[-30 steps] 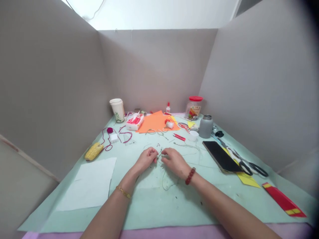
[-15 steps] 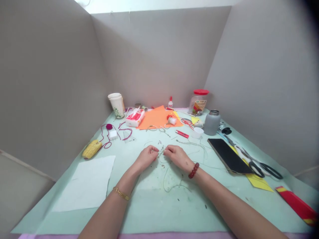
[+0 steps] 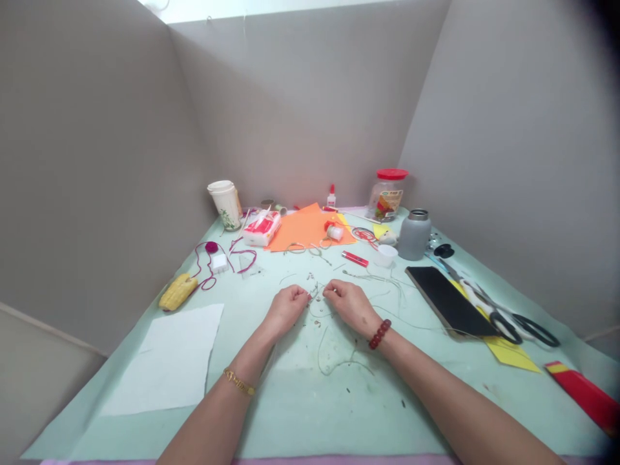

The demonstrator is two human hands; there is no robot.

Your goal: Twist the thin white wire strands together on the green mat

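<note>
Both hands meet near the middle of the table, fingertips facing each other a small gap apart. My left hand [image 3: 287, 309] is pinched closed on a thin greenish cord [image 3: 316, 292]. Opposite it, my right hand [image 3: 349, 302] also pinches the cord between thumb and forefinger. The fine strand runs across the gap and loops just below it; its exact knotting is too small to make out. Tiny beads or bits [image 3: 318, 323] lie beneath the fingers. Another loose length of cord [image 3: 334, 371] curls on the table closer to me.
White cloth or paper [image 3: 165, 361] and a yellow corn-shaped object [image 3: 178, 292] lie left. On the right are a black phone [image 3: 448, 300], scissors [image 3: 513, 323] and a grey bottle [image 3: 414, 236]. A red lighter [image 3: 355, 259], white cup [image 3: 387, 256] and tissue pack [image 3: 262, 228] stand farther back.
My right hand has drawn slightly to the right, widening the gap between the hands. The left fingers have curled in a little more. The view has shifted slightly.
</note>
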